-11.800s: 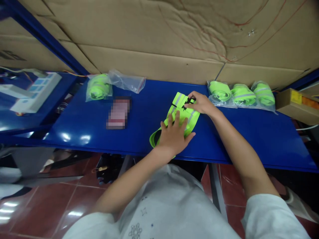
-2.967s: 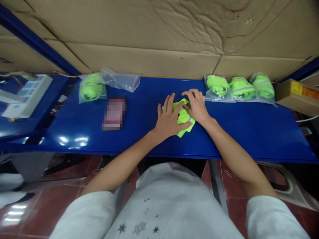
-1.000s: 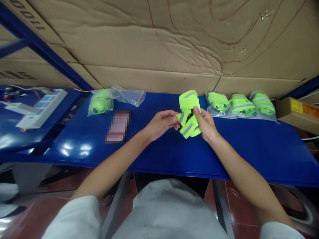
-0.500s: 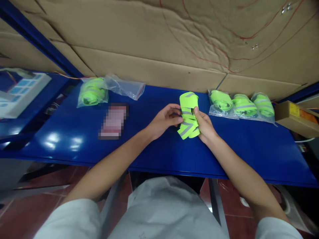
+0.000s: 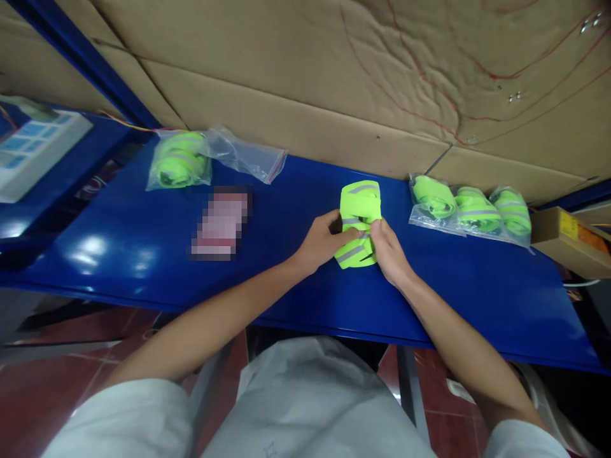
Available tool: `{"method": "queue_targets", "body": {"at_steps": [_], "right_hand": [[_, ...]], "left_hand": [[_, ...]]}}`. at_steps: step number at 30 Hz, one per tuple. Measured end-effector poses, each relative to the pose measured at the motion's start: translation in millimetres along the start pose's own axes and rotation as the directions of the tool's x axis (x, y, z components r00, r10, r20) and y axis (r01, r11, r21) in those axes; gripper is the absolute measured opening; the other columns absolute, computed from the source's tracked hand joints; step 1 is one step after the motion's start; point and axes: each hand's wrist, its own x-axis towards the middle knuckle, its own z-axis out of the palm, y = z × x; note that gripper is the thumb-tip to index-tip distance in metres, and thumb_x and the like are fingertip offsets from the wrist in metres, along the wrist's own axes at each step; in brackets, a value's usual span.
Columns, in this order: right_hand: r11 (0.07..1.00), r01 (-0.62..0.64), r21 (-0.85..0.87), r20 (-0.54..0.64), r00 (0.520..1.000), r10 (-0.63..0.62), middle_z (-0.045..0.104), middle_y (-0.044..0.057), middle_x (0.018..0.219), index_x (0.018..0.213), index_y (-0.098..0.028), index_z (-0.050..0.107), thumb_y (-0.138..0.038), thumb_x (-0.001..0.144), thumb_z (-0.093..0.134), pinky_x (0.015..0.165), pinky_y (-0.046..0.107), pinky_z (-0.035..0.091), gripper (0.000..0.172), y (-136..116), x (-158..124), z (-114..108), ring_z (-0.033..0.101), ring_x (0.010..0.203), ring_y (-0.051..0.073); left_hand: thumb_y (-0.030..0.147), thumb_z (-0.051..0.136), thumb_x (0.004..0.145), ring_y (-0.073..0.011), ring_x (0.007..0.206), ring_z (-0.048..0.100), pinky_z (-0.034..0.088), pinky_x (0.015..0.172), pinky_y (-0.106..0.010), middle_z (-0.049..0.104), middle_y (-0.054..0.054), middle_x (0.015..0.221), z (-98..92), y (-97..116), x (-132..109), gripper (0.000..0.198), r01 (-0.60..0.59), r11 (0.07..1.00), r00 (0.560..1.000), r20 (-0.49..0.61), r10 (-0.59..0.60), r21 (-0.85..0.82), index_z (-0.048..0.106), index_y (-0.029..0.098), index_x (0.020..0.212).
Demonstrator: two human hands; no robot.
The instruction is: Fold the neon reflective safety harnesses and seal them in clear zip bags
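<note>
Between both hands, above the blue table [image 5: 286,305], is a folded neon-yellow reflective strap [image 5: 360,205] with grey stripes. My left hand [image 5: 323,242] grips its left side, thumb laid across the middle of the folds. On the right edge, my right hand [image 5: 389,249] holds the strap with its thumb near the centre; its other fingers are hidden behind. A small dark piece shows among the folds, too small to make out.
A bagged neon strap roll [image 5: 179,162] and a clear zip bag [image 5: 245,156] lie at the back left, a pixelated flat object [image 5: 222,222] before them. Several bagged rolls [image 5: 477,210] line the back right, beside a cardboard box [image 5: 556,238]. Cardboard [image 5: 286,83] covers the wall behind.
My left hand has moved right and closed onto the strap, its thumb now over the folds. The loose lower ends are gathered into a neater bundle. The view has shifted slightly.
</note>
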Motion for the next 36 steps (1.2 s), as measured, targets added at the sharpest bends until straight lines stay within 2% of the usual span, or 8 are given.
{"method": "queue_targets", "body": {"at_steps": [6, 12, 15, 18, 20, 23, 30, 36], "right_hand": [[0.999, -0.042, 0.029, -0.098, 0.994, 0.044, 0.075, 0.007, 0.108, 0.116, -0.023, 0.068, -0.064, 0.091, 0.065, 0.080, 0.035, 0.057, 0.048, -3.6, -4.1, 6.7, 0.071, 0.092, 0.023], [0.958, -0.165, 0.233, -0.065, 0.981, 0.184, 0.078, 0.006, 0.095, 0.110, -0.021, 0.069, -0.066, 0.078, 0.077, 0.067, 0.034, 0.059, 0.055, -10.3, 3.1, -1.6, 0.073, 0.080, 0.023], [0.945, -0.150, 0.290, -0.123, 0.974, 0.192, 0.078, 0.006, 0.092, 0.104, -0.021, 0.071, -0.069, 0.073, 0.079, 0.071, 0.036, 0.061, 0.058, -12.6, 9.5, -11.6, 0.075, 0.084, 0.025], [0.941, -0.141, 0.308, -0.178, 0.963, 0.202, 0.078, 0.006, 0.090, 0.099, -0.022, 0.071, -0.068, 0.071, 0.081, 0.073, 0.037, 0.062, 0.055, -9.9, 15.1, -19.9, 0.075, 0.085, 0.025], [0.942, -0.152, 0.301, -0.185, 0.959, 0.214, 0.078, 0.005, 0.087, 0.098, -0.022, 0.070, -0.067, 0.071, 0.082, 0.073, 0.037, 0.062, 0.054, -6.7, 17.6, -22.4, 0.075, 0.084, 0.025], [0.937, -0.179, 0.300, -0.156, 0.960, 0.233, 0.077, 0.005, 0.084, 0.099, -0.020, 0.071, -0.067, 0.068, 0.083, 0.069, 0.035, 0.061, 0.057, -4.1, 18.6, -21.7, 0.075, 0.080, 0.025], [0.920, -0.217, 0.325, 0.003, 0.974, 0.229, 0.078, 0.005, 0.088, 0.102, -0.020, 0.072, -0.066, 0.072, 0.081, 0.065, 0.032, 0.059, 0.056, -13.8, 10.3, -13.7, 0.073, 0.073, 0.022], [0.928, -0.207, 0.309, 0.035, 0.978, 0.206, 0.078, 0.005, 0.088, 0.101, -0.020, 0.073, -0.066, 0.076, 0.078, 0.065, 0.032, 0.058, 0.052, -11.3, 10.3, -12.9, 0.072, 0.070, 0.020]], "left_hand": [[0.031, 0.080, 0.076, -0.0245, 0.097, 0.068, 0.054, 0.084, -0.038, 0.074, -0.010, 0.110, 2.9, -1.1, -2.7, 0.044, 0.017, 0.998, 0.999, -0.050, -0.014, 0.055, 0.070, 0.015, 0.115], [0.027, 0.079, 0.079, -0.0255, 0.098, 0.068, 0.055, 0.085, -0.039, 0.071, -0.015, 0.117, -8.4, 9.7, 5.4, 0.045, 0.040, 0.999, 0.973, 0.227, -0.043, 0.017, 0.066, 0.012, 0.120], [0.023, 0.075, 0.084, -0.0245, 0.099, 0.068, 0.055, 0.089, -0.040, 0.069, -0.014, 0.124, -28.0, 26.8, 9.3, 0.050, -0.130, 0.955, 0.956, 0.290, 0.049, 0.267, 0.062, 0.015, 0.132], [0.021, 0.058, 0.096, -0.0294, 0.121, 0.061, 0.045, 0.107, -0.049, 0.062, -0.015, 0.134, -60.0, 49.5, 16.6, 0.043, -0.245, 0.465, 0.944, 0.101, 0.313, 0.851, 0.057, 0.020, 0.139], [0.027, 0.055, 0.099, -0.0375, 0.132, 0.053, 0.039, 0.111, -0.055, 0.058, -0.019, 0.137, -83.6, 63.3, 26.8, 0.037, 0.030, 0.135, 0.899, -0.086, 0.429, 0.990, 0.060, 0.016, 0.134], [0.034, 0.062, 0.094, -0.0446, 0.131, 0.051, 0.041, 0.107, -0.059, 0.055, -0.027, 0.139, -107.4, 74.8, 46.5, 0.047, 0.292, -0.034, 0.880, -0.254, 0.402, 0.956, 0.058, 0.008, 0.133], [0.025, 0.049, 0.098, -0.0290, 0.098, 0.070, 0.050, 0.084, -0.037, 0.072, -0.015, 0.110, -61.2, 57.6, 45.8, 0.025, 0.097, 0.029, 0.933, -0.101, 0.346, 0.995, 0.067, 0.016, 0.113], [0.029, 0.055, 0.097, -0.0158, 0.073, 0.064, 0.044, 0.070, -0.028, 0.071, -0.004, 0.086, -18.4, 33.1, 16.7, 0.013, -0.287, 0.406, 0.842, 0.026, 0.539, 0.868, 0.065, 0.020, 0.101]]}}
